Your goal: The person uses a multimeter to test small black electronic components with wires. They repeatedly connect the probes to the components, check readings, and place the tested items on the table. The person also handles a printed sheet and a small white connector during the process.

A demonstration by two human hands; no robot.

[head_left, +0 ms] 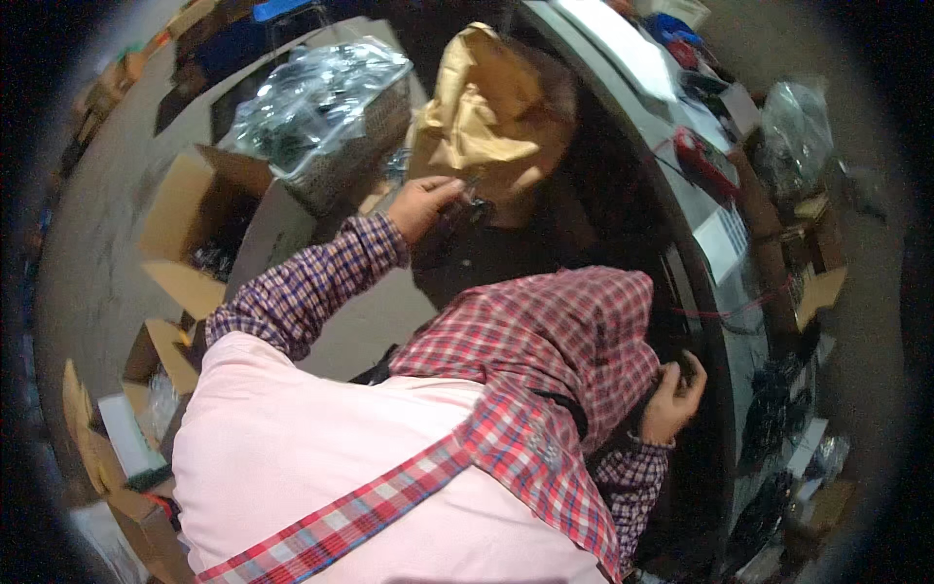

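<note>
My left hand (425, 206) reaches forward with its thumb and fingers pinched together. At its fingertips hangs a small dark, partly shiny piece (477, 206), too blurred to name. Just beyond it is crumpled brown paper (477, 117), standing up like an opened bag or a box lining. My right hand (673, 399) is low on the right, beside my red checked apron (555, 321). Its fingers are apart and slightly curled, and nothing shows in them.
Clear plastic bags fill a grey basket (345, 146) at the far left. Open cardboard boxes (180, 209) stand along the left. To the right runs a long grey bench (671, 146) with a red device (705, 164) on it; a clear plastic bag (793, 131) lies beyond.
</note>
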